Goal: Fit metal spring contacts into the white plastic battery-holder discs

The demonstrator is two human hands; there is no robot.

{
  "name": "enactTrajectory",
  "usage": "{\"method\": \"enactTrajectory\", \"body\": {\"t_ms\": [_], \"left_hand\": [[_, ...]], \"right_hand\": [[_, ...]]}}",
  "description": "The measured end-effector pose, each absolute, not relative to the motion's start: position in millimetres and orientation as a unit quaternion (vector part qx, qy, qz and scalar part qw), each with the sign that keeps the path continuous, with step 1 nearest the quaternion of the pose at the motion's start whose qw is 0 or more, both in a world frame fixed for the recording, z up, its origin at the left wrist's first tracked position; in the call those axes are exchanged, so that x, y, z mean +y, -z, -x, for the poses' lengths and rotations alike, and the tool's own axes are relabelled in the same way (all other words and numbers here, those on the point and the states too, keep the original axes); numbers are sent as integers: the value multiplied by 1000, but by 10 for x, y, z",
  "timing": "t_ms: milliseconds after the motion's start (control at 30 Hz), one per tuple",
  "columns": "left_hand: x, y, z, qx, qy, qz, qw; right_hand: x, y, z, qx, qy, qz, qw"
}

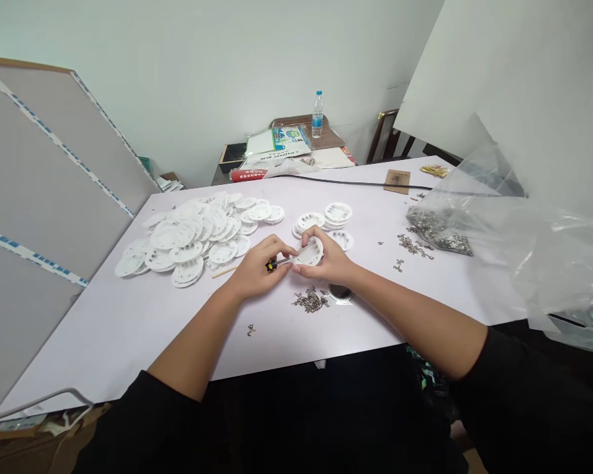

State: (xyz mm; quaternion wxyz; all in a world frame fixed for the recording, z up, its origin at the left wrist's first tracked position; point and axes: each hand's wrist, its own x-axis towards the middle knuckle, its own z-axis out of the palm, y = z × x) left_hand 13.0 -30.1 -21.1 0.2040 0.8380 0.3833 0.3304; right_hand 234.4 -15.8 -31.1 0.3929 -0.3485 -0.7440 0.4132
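Note:
My right hand [332, 261] grips a round white plastic disc [310, 253] by its edge, tilted up off the table. In my closed left hand [259, 266] is a small screwdriver [273, 264] with a black and yellow handle, its metal shaft pointing toward the disc. The left fingertips meet the disc's left edge; whether they also pinch it I cannot tell. Below the hands lies a small heap of metal clips [311, 300]. Beside it, partly under my right wrist, is a dark round piece [340, 292].
A big pile of white discs [178, 230] covers the left, with smaller stacks [338, 212] behind my hands. A thin wooden stick [224, 271] lies by the pile. At right, a clear bag [439, 230] holds metal parts. A black cable [356, 182] crosses the back; a water bottle [317, 117] stands beyond.

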Motion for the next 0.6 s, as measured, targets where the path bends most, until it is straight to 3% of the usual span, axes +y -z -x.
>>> {"method": "enactTrajectory", "body": {"t_ms": [333,600], "left_hand": [[-298,160,-138,282,-427,-845,154],[-363,145,-167,295,-413,-858,79]], "right_hand": [[-149,358,-2217,-563,-684,264,382],[-204,355,-2174,-511,-738,250,363]]}}
